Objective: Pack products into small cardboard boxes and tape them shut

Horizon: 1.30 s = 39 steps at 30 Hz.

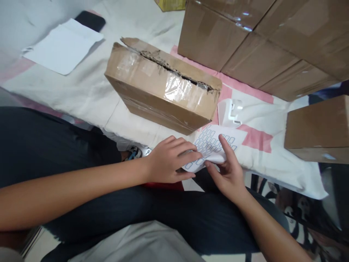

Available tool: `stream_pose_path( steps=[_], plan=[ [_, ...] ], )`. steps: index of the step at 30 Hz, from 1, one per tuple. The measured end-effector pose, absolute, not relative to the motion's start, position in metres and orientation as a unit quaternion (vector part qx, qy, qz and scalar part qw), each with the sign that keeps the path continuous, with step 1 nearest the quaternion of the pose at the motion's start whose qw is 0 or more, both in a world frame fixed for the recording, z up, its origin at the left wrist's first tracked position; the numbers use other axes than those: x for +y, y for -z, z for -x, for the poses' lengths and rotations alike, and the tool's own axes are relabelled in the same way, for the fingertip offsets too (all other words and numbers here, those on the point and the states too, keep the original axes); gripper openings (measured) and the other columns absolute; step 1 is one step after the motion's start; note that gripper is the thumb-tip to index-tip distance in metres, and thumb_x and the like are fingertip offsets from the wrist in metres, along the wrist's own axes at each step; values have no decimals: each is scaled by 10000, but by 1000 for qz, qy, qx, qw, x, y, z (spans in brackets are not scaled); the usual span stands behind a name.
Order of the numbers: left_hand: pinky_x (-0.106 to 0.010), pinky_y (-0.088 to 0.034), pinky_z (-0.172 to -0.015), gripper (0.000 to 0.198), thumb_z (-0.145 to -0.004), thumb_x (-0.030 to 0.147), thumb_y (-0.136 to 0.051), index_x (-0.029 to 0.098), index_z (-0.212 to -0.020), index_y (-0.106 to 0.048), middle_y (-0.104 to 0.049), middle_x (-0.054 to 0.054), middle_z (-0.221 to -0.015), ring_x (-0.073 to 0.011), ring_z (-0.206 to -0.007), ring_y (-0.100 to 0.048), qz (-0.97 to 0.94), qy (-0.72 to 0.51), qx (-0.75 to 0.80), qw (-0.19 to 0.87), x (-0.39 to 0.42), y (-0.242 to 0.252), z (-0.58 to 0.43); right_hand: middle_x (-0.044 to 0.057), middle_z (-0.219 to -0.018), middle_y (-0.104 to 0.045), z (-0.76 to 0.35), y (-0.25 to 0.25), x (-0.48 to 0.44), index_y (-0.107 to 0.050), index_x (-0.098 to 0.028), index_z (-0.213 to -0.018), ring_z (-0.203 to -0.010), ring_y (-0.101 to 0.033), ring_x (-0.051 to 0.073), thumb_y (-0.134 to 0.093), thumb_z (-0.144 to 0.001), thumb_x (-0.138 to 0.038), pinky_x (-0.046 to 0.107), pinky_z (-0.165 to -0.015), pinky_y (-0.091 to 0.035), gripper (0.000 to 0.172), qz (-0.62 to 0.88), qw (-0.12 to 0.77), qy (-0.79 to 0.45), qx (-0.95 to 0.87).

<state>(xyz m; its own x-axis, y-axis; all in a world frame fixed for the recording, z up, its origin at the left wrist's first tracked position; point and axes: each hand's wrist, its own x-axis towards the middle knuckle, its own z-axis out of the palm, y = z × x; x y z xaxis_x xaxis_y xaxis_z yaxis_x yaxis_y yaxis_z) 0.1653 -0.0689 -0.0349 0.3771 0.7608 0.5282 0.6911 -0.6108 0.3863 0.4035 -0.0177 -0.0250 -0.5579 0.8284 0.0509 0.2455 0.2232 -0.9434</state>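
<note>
A white sticker sheet (218, 143) printed with rows of small blue-outlined labels lies on the white cloth just in front of my knees. My left hand (170, 160) rests on its near left edge, fingers curled and pinching the paper. My right hand (229, 169) holds the sheet's near edge between thumb and forefinger, the forefinger stretched up over the labels. A taped brown cardboard box (160, 87) with a torn top seam sits tilted just beyond the hands.
Several large cardboard boxes (259, 40) are stacked at the back right, and another box (317, 129) stands at the right. A white plastic piece (230, 112) sits behind the sheet. White paper (64, 45) and a dark phone (91, 20) lie far left.
</note>
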Motion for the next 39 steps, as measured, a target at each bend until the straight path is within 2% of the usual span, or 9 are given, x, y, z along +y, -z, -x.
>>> stream_pose_path(
  steps=[5, 9, 11, 14, 17, 21, 24, 29, 39],
  plan=[
    [-377, -389, -758, 405, -977, 472, -563, 196, -1269, -610, -705, -66, -1120, -238, -945, -598, -833, -322, 450, 12, -70, 34, -163, 66, -1400, -651, -395, 12, -17, -275, -396, -1604, -825, -755, 128, -654, -935, -162, 237, -695, -655, 803, 361, 289, -525, -714],
    [-367, -390, -757, 379, -996, 443, -529, 200, -1275, -610, -712, -63, -1108, -230, -954, -611, -827, -327, 457, 17, -69, 33, -158, 51, -1125, -782, -393, 7, -18, -83, -370, -1640, -868, -771, 166, -657, -935, -161, 322, -788, -664, 933, 335, 317, -505, -730],
    [-364, -400, -763, 362, -990, 419, -538, 196, -1263, -617, -714, -62, -1105, -227, -951, -616, -813, -344, 469, 30, -68, 33, -157, 42, -1098, -787, -395, 8, -20, -51, -368, -1639, -928, -771, 188, -680, -912, -145, 378, -845, -656, 987, 318, 351, -473, -743],
    [-365, -425, -799, 321, -962, 383, -580, 182, -1206, -639, -710, -60, -1097, -224, -965, -625, -784, -379, 486, 74, -69, 31, -155, 39, -1188, -760, -401, 9, -23, -319, -383, -1553, -922, -769, 201, -737, -832, -76, 411, -857, -649, 888, 281, 415, -386, -774],
    [-363, -436, -842, 314, -948, 373, -605, 176, -1191, -638, -701, -56, -1108, -219, -994, -634, -766, -403, 488, 111, -72, 27, -156, 55, -1126, -768, -404, 8, -22, -612, -299, -1262, -902, -763, 225, -775, -788, -79, 391, -818, -641, 548, 258, 402, -293, -828],
    [-360, -427, -862, 319, -947, 367, -621, 200, -1218, -620, -688, -44, -1125, -217, -1029, -630, -772, -398, 475, 138, -78, 23, -161, 65, -932, -783, -395, 4, -19, -697, -216, -1106, -802, -755, 230, -750, -841, -214, 340, -738, -625, 271, 247, 331, -218, -884],
    [-358, -427, -887, 352, -920, 370, -659, 188, -1218, -619, -674, -54, -1148, -220, -1066, -616, -776, -388, 461, 186, -82, 23, -164, 30, -847, -779, -384, 2, -19, -724, -212, -983, -714, -741, 191, -699, -866, -175, 288, -687, -607, 125, 239, 313, -242, -887],
    [-370, -426, -923, 442, -923, 466, -649, 167, -1247, -612, -653, -86, -1187, -229, -1093, -598, -775, -401, 441, 209, -81, 21, -162, 53, -951, -765, -378, 1, -22, -731, -198, -1053, -844, -742, 178, -638, -854, -47, 274, -787, -598, 267, 197, 286, -299, -889],
    [-351, -405, -789, 192, -967, 367, -601, 203, -1031, -676, -714, -33, -1005, -178, -897, -623, -802, -409, 418, 126, -82, 17, -158, 86, -1015, -662, -381, 3, -25, -697, -174, -987, -899, -673, 177, -629, -804, -21, 288, -801, -577, 247, 138, 257, -318, -902]
  ],
)
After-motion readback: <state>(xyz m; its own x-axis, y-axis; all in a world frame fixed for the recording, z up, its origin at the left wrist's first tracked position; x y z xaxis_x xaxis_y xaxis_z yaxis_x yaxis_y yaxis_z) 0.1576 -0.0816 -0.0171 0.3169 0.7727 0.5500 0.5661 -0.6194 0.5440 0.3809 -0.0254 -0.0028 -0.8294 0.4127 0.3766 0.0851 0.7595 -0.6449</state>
